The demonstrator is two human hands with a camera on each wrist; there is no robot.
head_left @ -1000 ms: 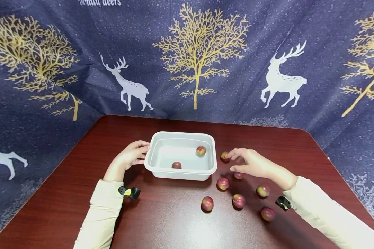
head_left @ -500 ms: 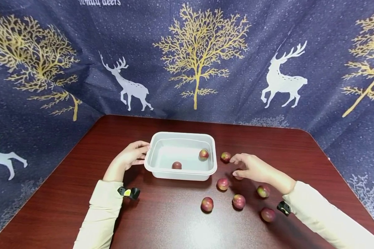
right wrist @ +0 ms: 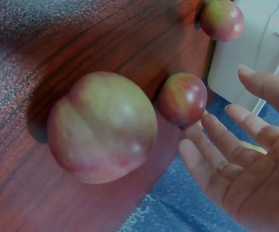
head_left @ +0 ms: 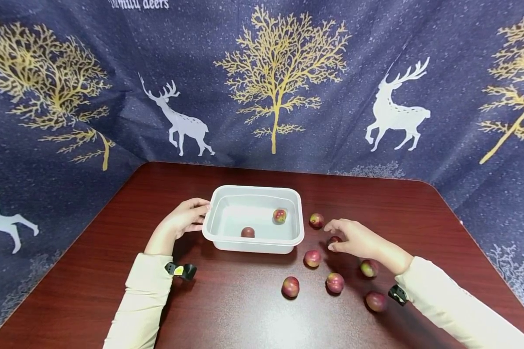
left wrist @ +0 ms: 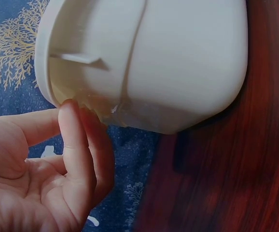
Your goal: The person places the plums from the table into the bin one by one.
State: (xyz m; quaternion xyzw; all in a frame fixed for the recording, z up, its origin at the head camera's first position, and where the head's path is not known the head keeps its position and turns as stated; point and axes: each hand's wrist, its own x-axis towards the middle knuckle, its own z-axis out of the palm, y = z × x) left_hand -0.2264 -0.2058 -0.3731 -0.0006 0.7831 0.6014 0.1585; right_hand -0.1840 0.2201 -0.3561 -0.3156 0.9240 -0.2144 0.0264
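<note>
The left hand (head_left: 185, 217), fingers slightly bent, touches the left end of the white container (head_left: 255, 245) at its rim without closing round it; the right hand (head_left: 353, 237) hangs loosely spread above a dark plum (head_left: 334, 240), gripping nothing. That plum is partly hidden by the thumb, and whether the fingers touch it is hard to tell. Between the right fingertips and the container sits another plum (head_left: 316, 220), with a third plum (head_left: 312, 258) near the container's front right corner. Four more lie nearer the viewer and to the right. Inside the container are a mottled plum (head_left: 279, 216) and a darker plum (head_left: 247, 232), its lower part covered by the front wall. The left wrist view cuts the container off at the top. Small black devices (head_left: 181, 270) sit on both cuffs, and the sleeves (head_left: 141, 295) run out of frame. Beyond the table (head_left: 170, 182), a blue backdrop (head_left: 240, 135) bears deer, trees and lettering cropped above, "deers" being legible.
</note>
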